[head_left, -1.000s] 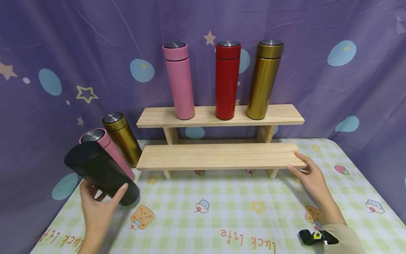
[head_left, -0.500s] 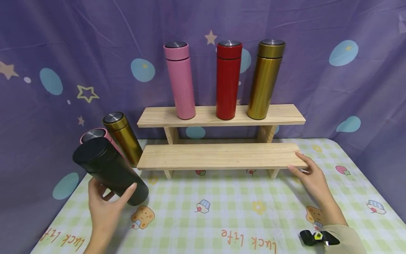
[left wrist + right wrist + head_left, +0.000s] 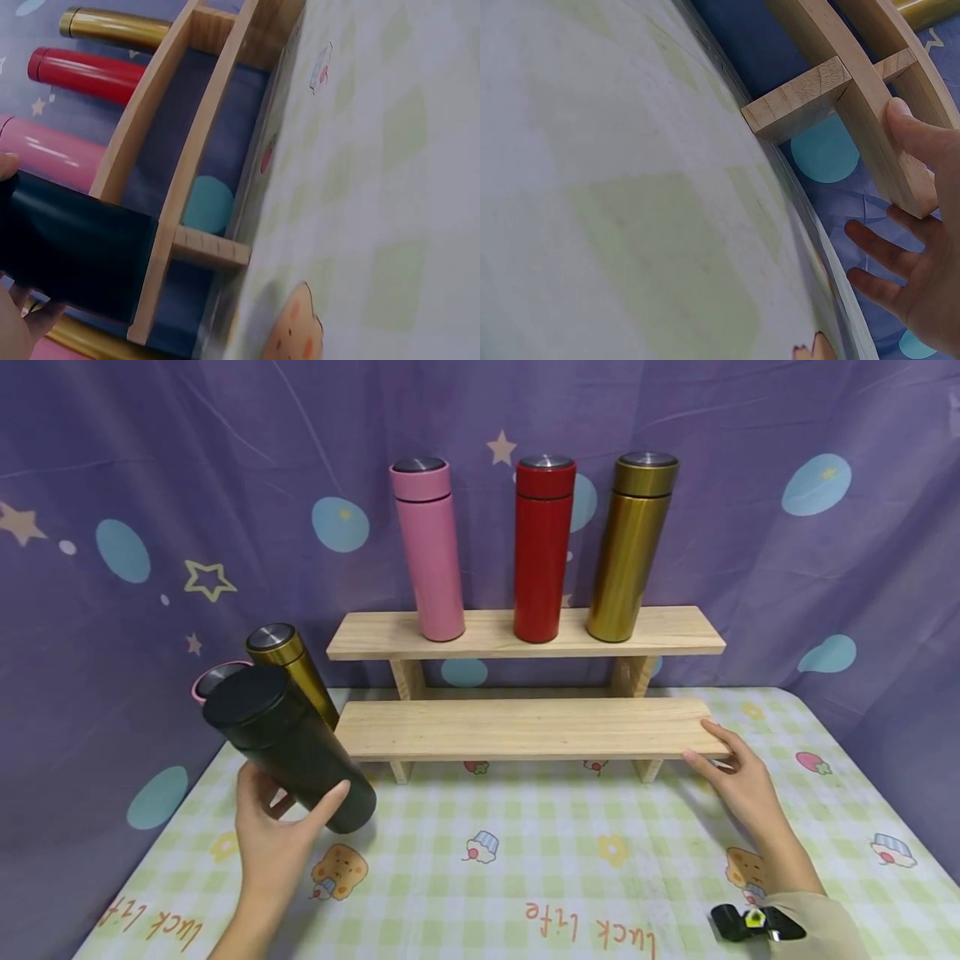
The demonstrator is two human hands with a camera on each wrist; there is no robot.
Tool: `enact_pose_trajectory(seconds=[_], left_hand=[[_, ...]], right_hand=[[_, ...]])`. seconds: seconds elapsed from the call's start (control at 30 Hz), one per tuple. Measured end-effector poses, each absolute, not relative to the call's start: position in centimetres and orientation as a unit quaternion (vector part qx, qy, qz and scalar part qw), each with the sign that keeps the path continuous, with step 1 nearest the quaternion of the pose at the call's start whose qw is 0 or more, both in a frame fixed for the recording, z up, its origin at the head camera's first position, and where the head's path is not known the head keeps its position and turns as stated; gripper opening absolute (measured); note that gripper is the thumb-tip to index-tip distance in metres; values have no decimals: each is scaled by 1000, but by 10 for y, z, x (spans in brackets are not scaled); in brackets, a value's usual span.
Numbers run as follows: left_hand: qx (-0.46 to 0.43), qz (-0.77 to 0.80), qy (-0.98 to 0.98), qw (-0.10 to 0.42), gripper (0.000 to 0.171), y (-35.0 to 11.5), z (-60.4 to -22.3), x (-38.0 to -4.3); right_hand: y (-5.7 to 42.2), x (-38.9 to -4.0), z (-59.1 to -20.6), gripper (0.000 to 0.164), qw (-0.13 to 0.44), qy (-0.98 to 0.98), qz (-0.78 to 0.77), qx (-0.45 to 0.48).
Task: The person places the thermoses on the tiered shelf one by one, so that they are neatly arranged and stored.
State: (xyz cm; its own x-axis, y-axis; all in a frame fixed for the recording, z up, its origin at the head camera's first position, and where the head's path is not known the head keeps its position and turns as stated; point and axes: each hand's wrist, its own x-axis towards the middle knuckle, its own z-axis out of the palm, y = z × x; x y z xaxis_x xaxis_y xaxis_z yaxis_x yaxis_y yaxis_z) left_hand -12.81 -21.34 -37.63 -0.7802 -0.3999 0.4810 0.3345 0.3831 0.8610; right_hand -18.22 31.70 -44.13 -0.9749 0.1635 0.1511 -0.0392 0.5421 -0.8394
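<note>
My left hand (image 3: 273, 839) grips a black thermos bottle (image 3: 300, 752) round its lower part, with the thumb on its near side. The bottle is in the air over the left of the table, near the left end of the lower board. In the left wrist view the black bottle (image 3: 75, 247) overlaps the end of the wooden two-tier shelf (image 3: 199, 135). At the right end of the shelf's lower board (image 3: 525, 727), my right hand (image 3: 738, 781) holds the corner. In the right wrist view the thumb of the right hand (image 3: 934, 247) lies along the board's edge.
On the upper board (image 3: 487, 647) stand a pink bottle (image 3: 431, 556), a red bottle (image 3: 542, 556) and a gold bottle (image 3: 633, 552). Behind the black one, another gold bottle (image 3: 300, 677) and a mostly hidden pink bottle (image 3: 210, 681) stand at the left. A purple curtain (image 3: 225, 443) hangs behind.
My left hand has carried the black bottle to the right and slightly up, covering more of the pink bottle behind it. The right hand stays on the lower board.
</note>
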Motion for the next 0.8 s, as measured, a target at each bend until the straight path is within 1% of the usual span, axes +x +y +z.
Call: enact_pose_trajectory(seconds=[0.3, 0.57, 0.8], left_hand=[[-36, -561, -765, 313, 73, -193, -370, -138], [-71, -574, -761, 294, 78, -178, -366, -147], [-102, -577, -756, 290, 80, -165, -364, -156]], right_hand=[[318, -181, -442, 75, 104, -872, 478, -37], [318, -182, -442, 75, 106, -873, 475, -37], [317, -183, -442, 74, 105, -876, 470, -36]])
